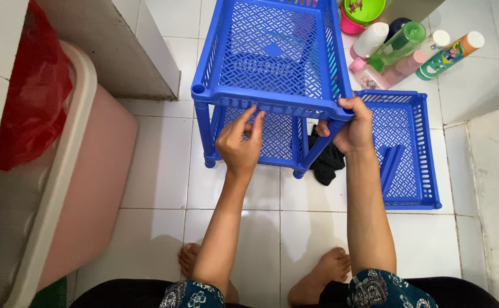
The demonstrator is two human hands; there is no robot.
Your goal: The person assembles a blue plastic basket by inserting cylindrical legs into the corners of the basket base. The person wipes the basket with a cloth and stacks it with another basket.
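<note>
blue shelf rack [272,63] | front rim lies crosswise | right corner gripped by right hand [349,128] | left hand [241,142] loosely open, fingertips at rim

Blue rack [272,63], bottles [409,51] on tiled floor [158,182]
</note>
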